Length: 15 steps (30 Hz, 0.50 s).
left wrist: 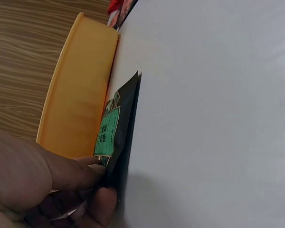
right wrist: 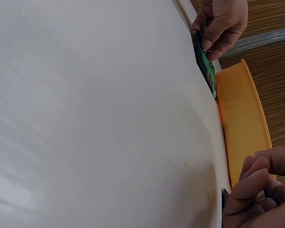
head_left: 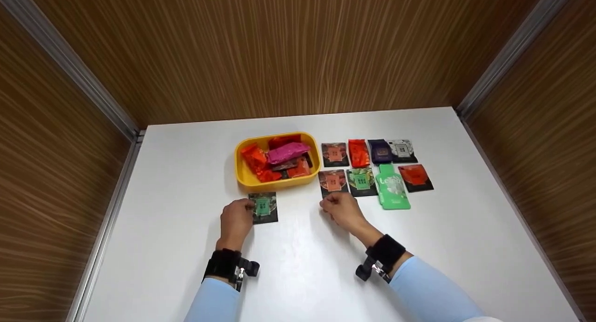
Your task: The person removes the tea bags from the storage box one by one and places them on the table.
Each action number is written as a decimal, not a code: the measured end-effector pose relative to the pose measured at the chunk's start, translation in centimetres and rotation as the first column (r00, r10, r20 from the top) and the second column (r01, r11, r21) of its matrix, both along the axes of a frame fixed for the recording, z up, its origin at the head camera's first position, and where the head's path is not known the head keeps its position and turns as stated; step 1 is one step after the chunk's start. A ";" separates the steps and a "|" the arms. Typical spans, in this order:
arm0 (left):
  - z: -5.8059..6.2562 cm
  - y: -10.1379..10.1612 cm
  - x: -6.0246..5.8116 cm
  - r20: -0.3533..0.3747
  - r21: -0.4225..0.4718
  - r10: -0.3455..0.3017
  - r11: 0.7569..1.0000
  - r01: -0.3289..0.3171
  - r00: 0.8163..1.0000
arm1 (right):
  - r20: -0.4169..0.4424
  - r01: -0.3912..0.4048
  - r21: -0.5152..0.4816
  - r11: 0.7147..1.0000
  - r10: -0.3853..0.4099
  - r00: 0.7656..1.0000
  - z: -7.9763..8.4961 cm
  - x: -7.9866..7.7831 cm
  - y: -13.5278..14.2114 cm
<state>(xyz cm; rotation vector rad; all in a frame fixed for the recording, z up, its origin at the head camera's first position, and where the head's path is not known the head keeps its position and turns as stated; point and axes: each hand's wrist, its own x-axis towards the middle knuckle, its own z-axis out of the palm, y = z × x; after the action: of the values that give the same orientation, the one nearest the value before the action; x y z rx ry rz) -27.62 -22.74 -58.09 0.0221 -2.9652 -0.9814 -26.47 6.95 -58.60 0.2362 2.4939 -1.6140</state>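
Note:
My left hand [head_left: 236, 222] pinches the left edge of a flat black packet with a green label [head_left: 264, 209], just in front of the yellow basket. In the left wrist view, thumb and fingers grip one end of this packet [left wrist: 107, 133] close to the table. My right hand [head_left: 345, 212] hovers at the near edge of a black packet with an orange label [head_left: 333, 181]. Its fingers are loosely curled, with nothing visible between them. Shiny orange, magenta and dark packets [head_left: 288, 152] fill the yellow basket [head_left: 238, 168].
Right of the basket, packets lie in two rows: another orange-labelled one [head_left: 335, 154], a red one [head_left: 358, 153], a dark purple one [head_left: 380, 151], a white-and-black one [head_left: 402, 150], a green-labelled one [head_left: 362, 181], a light green pouch [head_left: 393, 189] and a red-and-black one [head_left: 416, 177]. Wood-grain panels enclose the white table.

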 end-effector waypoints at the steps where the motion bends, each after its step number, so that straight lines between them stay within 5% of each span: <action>1: 0.0 0.0 0.0 0.002 -0.002 0.002 1.000 -0.002 1.000 | -0.001 0.000 0.001 1.000 0.000 1.000 0.0 -0.1 0.0; 15: 1.3 -0.3 0.2 -0.007 0.018 0.040 0.999 -0.040 0.999 | -0.007 -0.016 0.027 1.000 0.016 1.000 0.9 -1.4 0.4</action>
<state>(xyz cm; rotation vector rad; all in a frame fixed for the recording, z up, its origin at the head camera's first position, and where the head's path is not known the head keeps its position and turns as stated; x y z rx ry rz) -27.39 -23.06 -56.83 0.0773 -2.9376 -1.0011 -27.86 7.32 -57.73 0.2137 2.5177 -1.5784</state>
